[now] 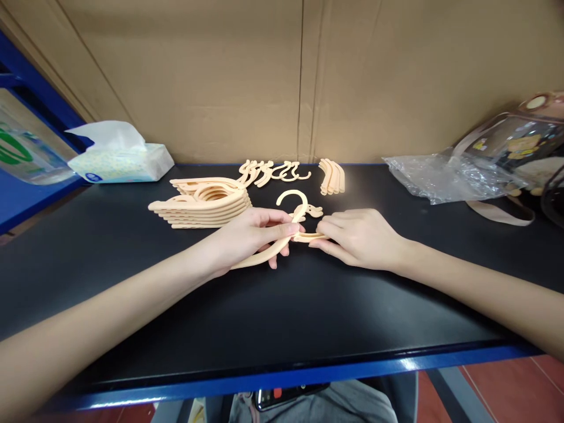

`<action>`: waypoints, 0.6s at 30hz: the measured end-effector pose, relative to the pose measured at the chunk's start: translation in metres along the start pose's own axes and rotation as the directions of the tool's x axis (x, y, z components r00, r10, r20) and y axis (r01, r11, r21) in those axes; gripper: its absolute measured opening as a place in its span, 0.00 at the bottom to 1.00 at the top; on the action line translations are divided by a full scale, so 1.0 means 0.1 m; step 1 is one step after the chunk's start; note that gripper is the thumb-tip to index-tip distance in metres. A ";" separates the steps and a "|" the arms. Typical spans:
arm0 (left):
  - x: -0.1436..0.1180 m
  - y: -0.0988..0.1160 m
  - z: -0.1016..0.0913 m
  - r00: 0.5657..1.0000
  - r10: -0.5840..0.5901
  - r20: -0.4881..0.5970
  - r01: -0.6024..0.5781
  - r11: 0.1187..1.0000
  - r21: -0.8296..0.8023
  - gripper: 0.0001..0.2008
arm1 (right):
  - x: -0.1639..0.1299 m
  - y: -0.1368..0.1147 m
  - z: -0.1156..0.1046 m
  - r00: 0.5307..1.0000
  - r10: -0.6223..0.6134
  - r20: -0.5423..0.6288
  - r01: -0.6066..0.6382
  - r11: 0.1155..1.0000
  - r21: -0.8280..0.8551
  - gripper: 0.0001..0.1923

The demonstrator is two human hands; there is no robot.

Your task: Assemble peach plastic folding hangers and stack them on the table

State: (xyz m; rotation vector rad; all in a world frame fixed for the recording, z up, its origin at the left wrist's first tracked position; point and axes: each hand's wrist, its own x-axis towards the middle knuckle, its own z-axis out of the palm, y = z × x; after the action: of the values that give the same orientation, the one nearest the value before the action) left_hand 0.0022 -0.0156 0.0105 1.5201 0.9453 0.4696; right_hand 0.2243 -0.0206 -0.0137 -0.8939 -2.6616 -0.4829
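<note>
My left hand (251, 238) grips the left arm of a peach plastic hanger (291, 202) whose hook points up and away from me. My right hand (359, 238) pinches a curved peach arm piece (306, 237) at the hanger's centre, beside my left fingertips. Both hands rest low over the black tabletop (282, 305). A stack of finished peach hangers (205, 202) lies just behind my left hand. Loose hook pieces (273, 171) and a small pile of curved arm pieces (332, 176) lie further back.
A tissue pack (121, 155) sits at the back left by a blue shelf frame (26, 88). Crumpled clear plastic (440, 173) and a transparent bag (520, 144) with a strap occupy the back right. A cardboard wall (282, 70) stands behind. The table's blue front edge (308, 373) is close to me.
</note>
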 end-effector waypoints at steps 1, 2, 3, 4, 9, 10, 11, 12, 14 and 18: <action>0.00 0.00 0.00 1.000 0.002 0.004 -0.002 1.000 0.023 0.12 | 0.00 0.00 0.00 1.000 0.000 0.002 0.000 1.000 -0.003 0.24; -0.01 0.01 0.01 1.000 0.005 0.004 -0.005 0.999 0.046 0.13 | 0.00 0.00 0.00 1.000 0.000 -0.001 0.000 1.000 -0.007 0.25; -0.01 0.01 0.02 1.000 0.009 -0.001 -0.008 0.997 0.071 0.13 | -0.01 0.00 0.00 1.000 -0.001 -0.008 0.001 1.000 -0.012 0.25; -0.02 0.02 0.02 1.000 0.012 -0.008 -0.011 0.996 0.093 0.13 | -0.01 -0.01 0.00 1.000 -0.001 -0.015 0.001 1.000 -0.016 0.26; -0.01 0.03 0.05 1.000 0.018 -0.017 -0.016 0.993 0.117 0.12 | -0.01 -0.01 0.00 1.000 0.022 -0.011 -0.022 1.000 -0.008 0.27; -0.01 0.03 0.05 1.000 0.017 -0.023 -0.014 0.993 0.116 0.12 | -0.01 -0.02 0.00 1.000 0.029 -0.002 -0.029 1.000 -0.002 0.27; 0.00 0.03 0.06 0.999 0.016 -0.032 -0.012 0.993 0.118 0.12 | -0.01 -0.02 0.00 0.999 0.036 0.009 -0.036 0.999 0.005 0.28; 0.00 0.03 0.06 0.999 0.013 -0.043 -0.008 0.993 0.119 0.12 | -0.01 -0.01 0.00 0.999 0.044 0.024 -0.044 0.999 0.013 0.28; 0.01 0.02 0.07 0.998 0.005 -0.059 0.002 0.993 0.115 0.11 | -0.01 -0.01 0.00 0.996 0.061 0.059 -0.063 0.998 0.032 0.27; 0.02 0.00 0.07 0.997 0.011 -0.081 -0.005 0.997 0.077 0.14 | -0.01 -0.01 0.01 0.988 0.108 0.110 -0.118 0.989 0.091 0.28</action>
State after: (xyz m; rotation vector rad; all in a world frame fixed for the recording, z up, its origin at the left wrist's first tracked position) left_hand 0.0081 -0.0185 0.0086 1.5843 1.0308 0.5095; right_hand 0.2241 -0.0218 -0.0148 -1.0603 -2.6824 -0.2841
